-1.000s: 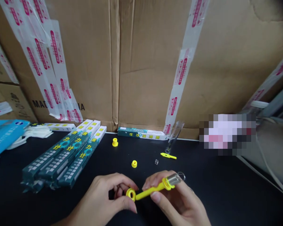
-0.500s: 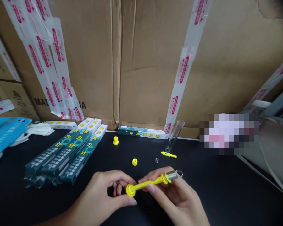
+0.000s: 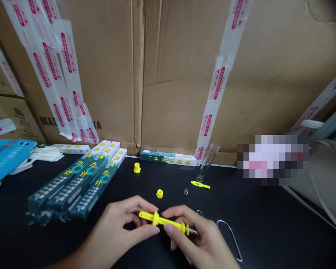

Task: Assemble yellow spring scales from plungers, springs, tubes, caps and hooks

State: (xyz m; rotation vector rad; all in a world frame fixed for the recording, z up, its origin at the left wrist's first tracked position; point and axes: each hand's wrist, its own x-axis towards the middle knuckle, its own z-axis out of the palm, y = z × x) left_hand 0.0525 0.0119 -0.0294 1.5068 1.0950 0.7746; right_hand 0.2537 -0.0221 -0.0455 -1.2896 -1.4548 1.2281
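Note:
Between my hands is a yellow plastic rod with round collars, lying almost level and tilted down to the right. My left hand pinches the collar near its flat left end between thumb and fingertips. My right hand grips the rod's right half, thumb on top. A silvery metal piece sticks out of the rod's right end, partly hidden by my fingers. A bent wire hook shows beyond my right hand; whether it joins the rod is hidden.
Two yellow caps, a small spring, a slim yellow part and a clear tube lie ahead. Several green spring-scale boxes are stacked left. One more box rests against the cardboard wall.
The rod has turned: its left end now points left with the flat tip showing, and its metal end has dropped. The wire hook has come into view beside my right hand.

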